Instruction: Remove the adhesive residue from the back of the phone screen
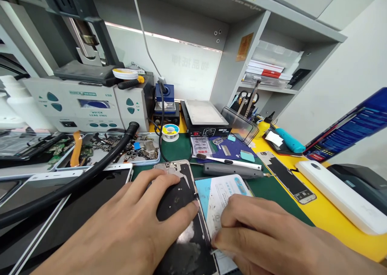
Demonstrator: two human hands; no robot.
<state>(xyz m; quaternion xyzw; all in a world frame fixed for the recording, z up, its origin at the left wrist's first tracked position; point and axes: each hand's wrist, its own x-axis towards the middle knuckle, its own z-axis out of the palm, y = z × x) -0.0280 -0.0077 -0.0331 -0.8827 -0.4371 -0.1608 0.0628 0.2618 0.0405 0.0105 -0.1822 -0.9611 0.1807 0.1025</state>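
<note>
A phone screen assembly (184,257), black with worn, whitish patches and a pale metal end, lies back side up on the green mat (281,204). My left hand (139,218) rests across it with fingers spread, thumb near its right edge. At that same edge, lower down, my right hand (256,226) is closed in a pinch. A thin sliver shows at its fingertips, but the fingers hide what it is. Under the right hand lies a white and blue printed packet (213,192). Beyond it are a grey pen-like tool (232,170) and a black-and-white brush (229,161).
Left stand a soldering station (93,105) and a tray of parts (145,159), crossed by a thick black hose (102,166). Dark screens (90,202) lie beside my left arm. A hot plate (205,117) is behind; a white bar-shaped device (338,194) lies right.
</note>
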